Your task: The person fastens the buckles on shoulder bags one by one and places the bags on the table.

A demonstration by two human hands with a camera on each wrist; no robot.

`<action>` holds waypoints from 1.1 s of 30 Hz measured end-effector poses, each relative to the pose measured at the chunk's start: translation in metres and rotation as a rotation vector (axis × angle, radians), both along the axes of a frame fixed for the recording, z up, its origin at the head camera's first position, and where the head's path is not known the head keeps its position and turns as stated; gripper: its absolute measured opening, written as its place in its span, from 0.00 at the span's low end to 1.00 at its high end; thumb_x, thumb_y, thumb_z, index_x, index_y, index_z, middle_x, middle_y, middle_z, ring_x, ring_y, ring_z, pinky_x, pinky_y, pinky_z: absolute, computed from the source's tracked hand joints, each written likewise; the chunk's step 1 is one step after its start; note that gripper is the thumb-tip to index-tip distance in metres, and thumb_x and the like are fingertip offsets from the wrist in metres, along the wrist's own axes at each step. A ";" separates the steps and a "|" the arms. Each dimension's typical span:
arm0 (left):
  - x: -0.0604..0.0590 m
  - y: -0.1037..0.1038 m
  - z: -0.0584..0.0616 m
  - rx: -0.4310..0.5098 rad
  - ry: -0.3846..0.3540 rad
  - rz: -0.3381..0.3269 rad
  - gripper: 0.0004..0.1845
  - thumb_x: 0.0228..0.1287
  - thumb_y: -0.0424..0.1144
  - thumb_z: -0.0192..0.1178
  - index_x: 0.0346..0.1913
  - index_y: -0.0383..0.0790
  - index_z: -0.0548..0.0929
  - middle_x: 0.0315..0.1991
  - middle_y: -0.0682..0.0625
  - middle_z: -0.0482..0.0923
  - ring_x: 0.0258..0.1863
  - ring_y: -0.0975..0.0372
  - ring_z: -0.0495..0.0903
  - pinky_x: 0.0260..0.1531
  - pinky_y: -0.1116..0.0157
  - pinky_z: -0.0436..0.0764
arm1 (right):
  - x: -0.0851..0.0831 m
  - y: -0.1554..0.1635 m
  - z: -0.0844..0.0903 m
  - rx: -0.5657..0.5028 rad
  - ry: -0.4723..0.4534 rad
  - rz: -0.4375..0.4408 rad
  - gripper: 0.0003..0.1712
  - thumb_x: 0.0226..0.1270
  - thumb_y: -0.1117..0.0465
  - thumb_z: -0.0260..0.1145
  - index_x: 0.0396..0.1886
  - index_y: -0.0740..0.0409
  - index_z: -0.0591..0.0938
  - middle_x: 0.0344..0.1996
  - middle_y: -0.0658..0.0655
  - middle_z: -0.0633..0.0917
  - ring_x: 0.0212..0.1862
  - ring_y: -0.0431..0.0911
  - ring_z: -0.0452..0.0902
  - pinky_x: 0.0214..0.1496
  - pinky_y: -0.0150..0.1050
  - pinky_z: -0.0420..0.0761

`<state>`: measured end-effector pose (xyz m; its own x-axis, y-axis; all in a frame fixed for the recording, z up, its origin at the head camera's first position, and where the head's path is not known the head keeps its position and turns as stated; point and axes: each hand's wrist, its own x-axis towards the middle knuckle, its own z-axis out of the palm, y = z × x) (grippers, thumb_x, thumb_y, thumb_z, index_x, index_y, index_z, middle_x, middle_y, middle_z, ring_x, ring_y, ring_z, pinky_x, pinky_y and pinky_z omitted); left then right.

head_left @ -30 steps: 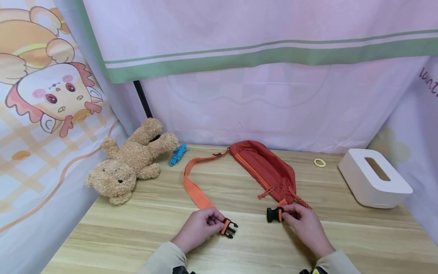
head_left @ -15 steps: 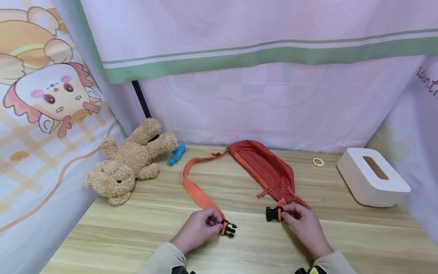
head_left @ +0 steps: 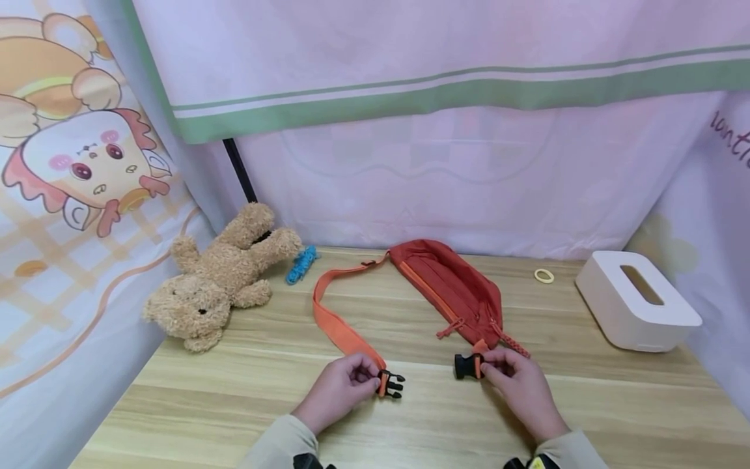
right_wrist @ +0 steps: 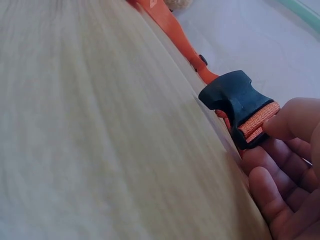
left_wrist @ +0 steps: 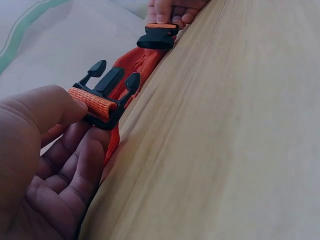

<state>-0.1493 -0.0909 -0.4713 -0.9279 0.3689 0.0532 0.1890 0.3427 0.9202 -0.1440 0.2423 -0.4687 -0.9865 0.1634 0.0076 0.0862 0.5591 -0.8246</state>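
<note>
A red waist bag (head_left: 448,283) lies on the wooden table, its orange strap (head_left: 336,326) curving round to the left. My left hand (head_left: 342,391) pinches the strap end at the black pronged buckle half (left_wrist: 107,92), thumb on the orange webbing. The prongs point right, toward the other half. In my right hand (head_left: 524,384), thumb and fingers pinch the webbing end of the black socket buckle half (right_wrist: 237,97), its opening facing left. A gap of bare table separates the two halves.
A brown teddy bear (head_left: 225,273) lies at the left, beside a bundle of blue cord (head_left: 302,264). At the back right are a pale yellow ring (head_left: 543,276) and a white tissue box (head_left: 638,303). Curtains (head_left: 410,182) hang behind the table.
The pronged buckle half has turned slightly in my left hand, its prongs now pointing more directly right. Both hands keep their grip, and the bag stays in place.
</note>
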 end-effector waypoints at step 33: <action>-0.007 0.003 -0.002 -0.017 -0.019 0.033 0.04 0.64 0.34 0.68 0.38 0.43 0.82 0.34 0.55 0.81 0.33 0.63 0.79 0.32 0.69 0.81 | 0.007 -0.008 0.002 -0.059 0.024 0.008 0.06 0.64 0.66 0.71 0.40 0.60 0.86 0.36 0.55 0.85 0.37 0.43 0.76 0.36 0.31 0.78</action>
<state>-0.1561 -0.0879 -0.4732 -0.9405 0.3384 0.0293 0.1595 0.3637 0.9177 -0.1370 0.2339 -0.4669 -0.9874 0.1567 0.0221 0.0618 0.5103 -0.8578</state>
